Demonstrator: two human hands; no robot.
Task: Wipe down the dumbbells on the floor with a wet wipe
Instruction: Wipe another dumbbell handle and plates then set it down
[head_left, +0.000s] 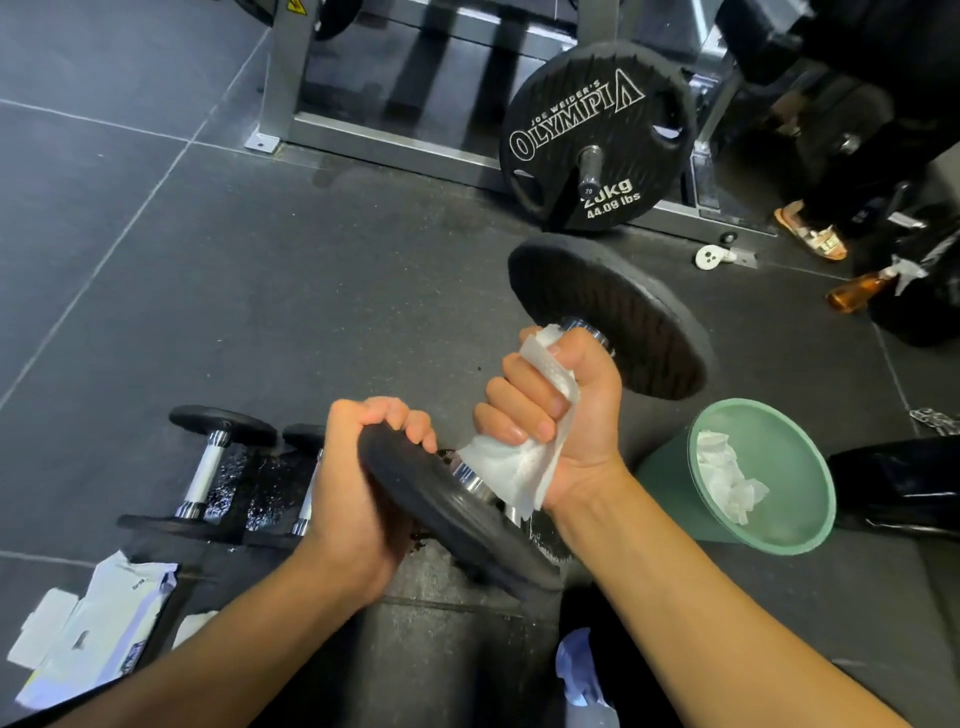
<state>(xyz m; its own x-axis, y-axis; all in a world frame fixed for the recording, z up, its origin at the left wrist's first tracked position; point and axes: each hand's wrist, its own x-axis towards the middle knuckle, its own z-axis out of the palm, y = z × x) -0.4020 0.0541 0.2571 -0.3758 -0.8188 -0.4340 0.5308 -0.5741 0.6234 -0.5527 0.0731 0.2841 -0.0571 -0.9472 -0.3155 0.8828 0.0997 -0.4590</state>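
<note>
- Down at the lower-left corner of the dark rubber floor (260, 291) lies a white packet (98, 629); two dumbbells (208, 467) rest beside it.
- Left hand (358, 483) curls over the near plate of the raised dumbbell (618, 312).
- Right hand (561, 410) grips the wet wipe (514, 473) round its handle.
- Green bin (670, 467) stands right; grey rack (280, 78) behind.

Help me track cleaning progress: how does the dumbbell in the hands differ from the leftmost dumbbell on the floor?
The held dumbbell is tilted up, the left hand gripping one end's rim; the floor dumbbell lies flat, untouched. The held dumbbell's handle is wrapped in a wipe gripped by the right hand; the floor dumbbell's handle is bare. Both have black round ends and metal handles.
</note>
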